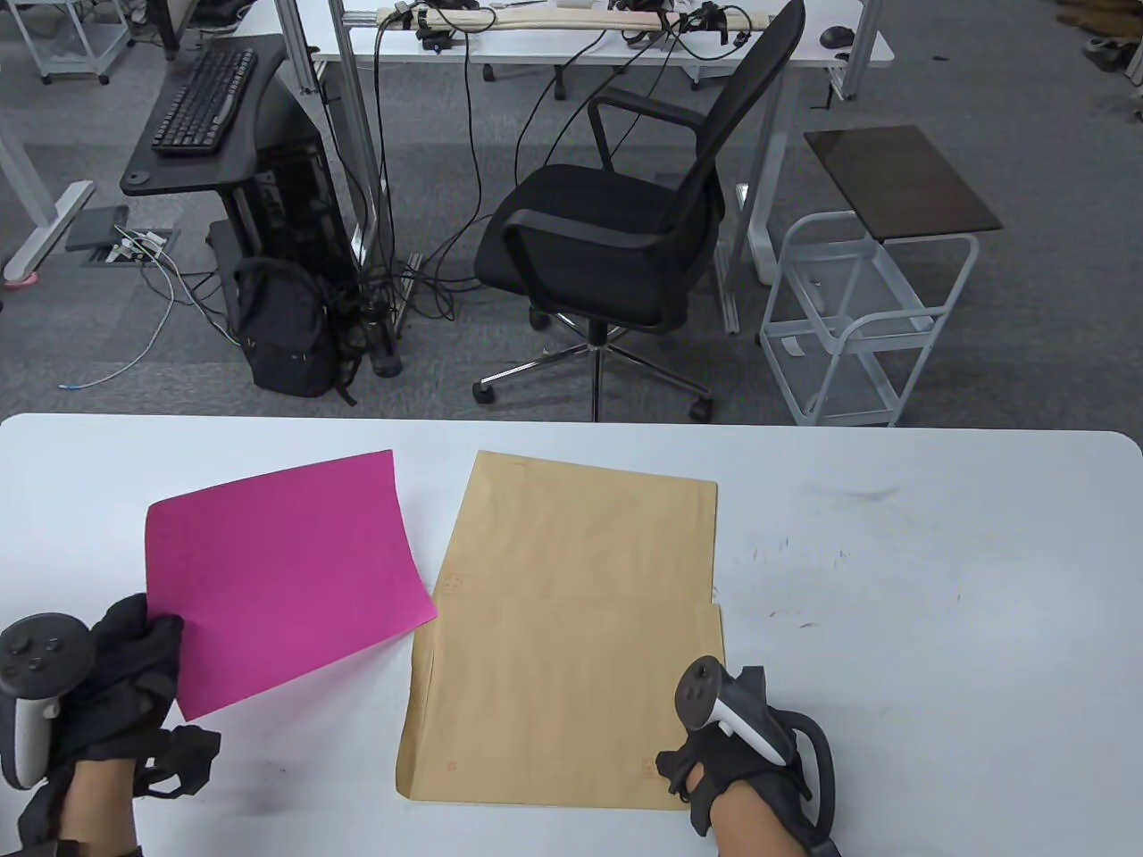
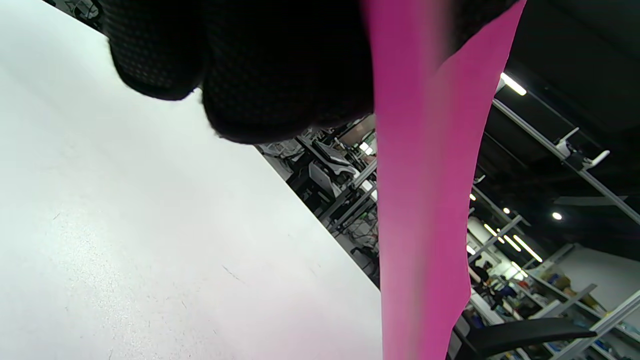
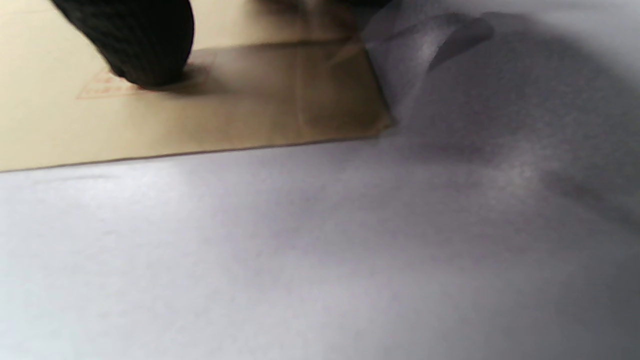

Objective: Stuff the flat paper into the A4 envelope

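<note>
A magenta sheet of paper (image 1: 286,571) is lifted off the white table (image 1: 938,625) at the left. My left hand (image 1: 143,647) pinches its near left edge; in the left wrist view the sheet (image 2: 425,200) hangs from my gloved fingers (image 2: 260,65). A tan A4 envelope (image 1: 571,625) lies flat at the table's middle, its flap open toward the far side. My right hand (image 1: 688,772) rests on the envelope's near right corner; a fingertip (image 3: 145,45) presses on the envelope (image 3: 250,115) there.
A black office chair (image 1: 625,232), a white wire cart (image 1: 857,312) and a backpack (image 1: 286,330) stand on the floor beyond the table's far edge. The white table stretches to the right of the envelope.
</note>
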Tool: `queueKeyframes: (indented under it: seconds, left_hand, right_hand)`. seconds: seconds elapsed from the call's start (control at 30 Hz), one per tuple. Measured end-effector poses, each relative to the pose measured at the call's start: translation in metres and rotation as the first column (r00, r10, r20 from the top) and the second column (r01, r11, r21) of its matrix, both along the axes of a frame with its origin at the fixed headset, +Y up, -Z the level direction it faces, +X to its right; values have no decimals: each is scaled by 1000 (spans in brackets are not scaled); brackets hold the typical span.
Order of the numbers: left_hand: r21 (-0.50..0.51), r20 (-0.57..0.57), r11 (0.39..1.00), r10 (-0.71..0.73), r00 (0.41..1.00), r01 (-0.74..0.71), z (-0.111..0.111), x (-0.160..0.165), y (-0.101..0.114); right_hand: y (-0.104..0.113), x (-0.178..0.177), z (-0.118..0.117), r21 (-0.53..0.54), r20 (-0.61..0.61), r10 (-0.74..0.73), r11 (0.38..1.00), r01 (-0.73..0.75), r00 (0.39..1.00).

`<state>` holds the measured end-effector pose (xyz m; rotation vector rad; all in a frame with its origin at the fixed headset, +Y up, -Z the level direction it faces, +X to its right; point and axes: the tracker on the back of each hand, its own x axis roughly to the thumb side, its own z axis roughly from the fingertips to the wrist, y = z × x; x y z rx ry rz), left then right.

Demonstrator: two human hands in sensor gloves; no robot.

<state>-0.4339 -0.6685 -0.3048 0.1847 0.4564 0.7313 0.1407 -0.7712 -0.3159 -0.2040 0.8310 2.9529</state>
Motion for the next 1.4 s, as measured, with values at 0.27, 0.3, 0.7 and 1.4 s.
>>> queueKeyframes:
  seconds: [0.27, 0.3, 0.7, 1.4]
  left_hand:
    - [-14, 8, 998, 56, 998, -55, 0, -6, -3]
    - [-23, 11, 998, 60, 998, -60, 0, -7, -4]
    - [-209, 99, 973, 124, 987, -101, -6, -11, -13]
    - [-411, 221, 907, 193, 956, -88, -8, -19, -20]
  right_hand:
    - [0, 0, 0, 0, -1, 0, 1000, 0, 1000]
    - [0, 0, 0, 1, -1, 0, 1000, 0, 1000]
    - [0, 1, 0, -1, 1, -3, 1000, 3, 1000]
    - [-1, 3, 0, 1, 8, -2, 1000, 2, 1000]
